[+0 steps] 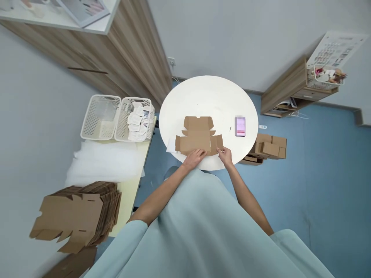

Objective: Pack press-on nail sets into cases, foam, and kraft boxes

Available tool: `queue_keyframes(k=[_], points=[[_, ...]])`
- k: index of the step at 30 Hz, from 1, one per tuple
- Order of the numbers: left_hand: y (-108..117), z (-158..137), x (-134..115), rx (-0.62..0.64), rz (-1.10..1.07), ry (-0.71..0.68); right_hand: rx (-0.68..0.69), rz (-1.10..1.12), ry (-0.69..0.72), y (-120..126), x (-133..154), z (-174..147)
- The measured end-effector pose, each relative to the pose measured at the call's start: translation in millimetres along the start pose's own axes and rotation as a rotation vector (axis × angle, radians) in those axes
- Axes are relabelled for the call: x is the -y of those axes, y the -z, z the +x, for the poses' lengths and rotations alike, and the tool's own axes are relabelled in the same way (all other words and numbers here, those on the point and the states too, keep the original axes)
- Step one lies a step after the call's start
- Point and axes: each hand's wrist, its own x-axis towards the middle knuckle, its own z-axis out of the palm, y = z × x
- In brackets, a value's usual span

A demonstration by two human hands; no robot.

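Note:
A flattened brown cardboard box (194, 143) lies unfolded on the round white table (208, 92), its lid panel pointing away from me. My left hand (195, 158) is at the near edge of the box, its fingers closed over the front flap. At the box's right side flap my right hand (225, 156) pinches the near corner between thumb and fingers. A white sheet or packet (171, 145) sticks out by the left end of the box. Farther right on the table is a phone (240, 126) with a blurred screen.
On the side table at left are a stack of flat cardboard boxes (75, 212), white foam sheets (104, 162), a basket of white packets (138, 127) and another white basket (100, 116). Folded boxes (271, 146) sit on the floor at right. A cabinet (127, 50) stands behind the baskets.

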Motion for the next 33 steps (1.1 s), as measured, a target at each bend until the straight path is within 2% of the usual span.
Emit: queue_keyframes(k=[4,8,10,12,14,16,21,25,28,33], points=[[-31.6,14.2,1.1,0.209,-0.022,0.060,0.059,-0.110,-0.164,0.3,-37.8,10.0],[-48.0,13.5,13.9,0.294,-0.100,0.151,0.088,-0.193,-0.229,4.9,-51.1,12.5],[-50.9,9.0,24.8,0.294,-0.105,0.216,0.033,-0.290,-0.198,7.2,-47.4,15.3],[-51.0,3.1,37.2,0.294,-0.102,0.285,-0.033,-0.378,-0.108,7.3,-37.1,21.2],[-49.2,-3.1,48.5,0.313,-0.102,0.333,-0.039,-0.403,-0.001,3.6,-22.6,30.8],[-47.0,-8.2,56.6,0.337,-0.108,0.354,0.025,-0.400,0.071,-4.1,-6.9,43.2],[-44.7,-12.8,59.6,0.326,-0.185,0.437,0.203,-0.489,0.046,-31.1,16.4,70.6],[-43.0,-11.9,54.8,0.280,-0.251,0.477,0.200,-0.506,0.046,-42.0,12.1,78.1],[-39.2,-10.5,52.7,0.264,-0.274,0.505,0.168,-0.471,0.059,-41.1,0.8,76.7],[-32.7,-6.2,53.1,0.275,-0.273,0.531,0.189,-0.390,0.117,-35.2,-19.9,62.7]])
